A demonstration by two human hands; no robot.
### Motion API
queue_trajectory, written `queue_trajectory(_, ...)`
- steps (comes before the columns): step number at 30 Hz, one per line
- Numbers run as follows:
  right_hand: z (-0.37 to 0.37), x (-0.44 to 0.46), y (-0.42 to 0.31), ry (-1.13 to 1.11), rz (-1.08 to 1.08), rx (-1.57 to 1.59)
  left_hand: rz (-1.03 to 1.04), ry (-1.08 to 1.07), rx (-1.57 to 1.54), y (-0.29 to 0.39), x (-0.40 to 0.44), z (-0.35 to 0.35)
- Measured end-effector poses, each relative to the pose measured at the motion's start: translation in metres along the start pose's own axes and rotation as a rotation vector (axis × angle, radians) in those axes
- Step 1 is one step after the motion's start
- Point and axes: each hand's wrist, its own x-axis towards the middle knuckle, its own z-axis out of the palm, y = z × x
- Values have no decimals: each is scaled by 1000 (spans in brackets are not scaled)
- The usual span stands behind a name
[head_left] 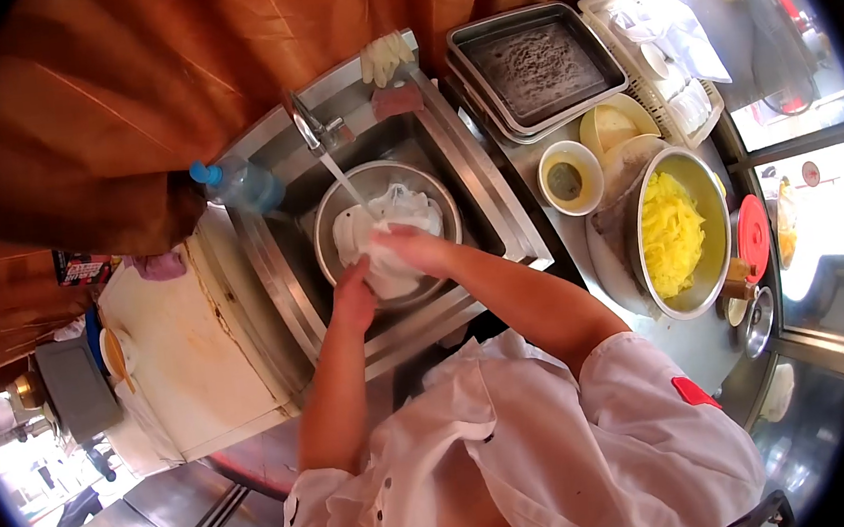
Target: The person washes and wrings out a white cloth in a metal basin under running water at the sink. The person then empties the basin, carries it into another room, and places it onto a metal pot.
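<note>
A wet white cloth-like item (387,224) lies bunched in a round metal bowl (448,193), which stands in the sink (461,140). Water runs from the faucet (310,128) onto it. My right hand (415,248) is on top of the white item, its fingers pressed together against it. At the item's lower left edge is my left hand (353,292), its fingers closed around part of the cloth. Some of the fingertips are hidden in the folds.
A blue bottle (244,185) stands left of the sink, gloves (386,59) and a sponge (398,99) behind it. Stacked trays (537,65), a small bowl (592,180) and a large bowl (716,238) of yellow strips (671,234) are on the right. A white worktop (182,335) is at left.
</note>
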Motion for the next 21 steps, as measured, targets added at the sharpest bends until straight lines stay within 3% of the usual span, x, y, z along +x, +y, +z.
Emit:
queue_trajectory(1, -16, 40, 35, -28, -12, 195, -31, 98, 23, 4, 2, 1)
queue_trajectory(2, -22, 44, 37, -30, -9, 187, -26, 100, 16, 10, 3, 1)
queue_trajectory(5, -56, 44, 42, 91, -109, 433, 6, 315, 417, 23, 10, -22)
queue_trajectory(8, -87, 42, 46, 216, -101, 260, 44, 352, 543, 27, 12, -55)
queue_trajectory(12, -105, 44, 73, 418, -31, 135, -74, 378, 583, 33, 1, -67)
queue_trajectory(14, -110, 46, 85, 458, -22, -160, -151, 360, 684, 42, -10, -63)
queue_trajectory(17, -85, -9, 16, 439, 168, -329, -280, 276, 813, 68, -24, -51)
queue_trajectory(18, -96, 5, 24, 438, 171, -329, -331, 215, 842, 76, -26, -50)
queue_trajectory(21, -125, 48, 28, 363, -92, -291, -296, 163, 639, 101, -10, -45)
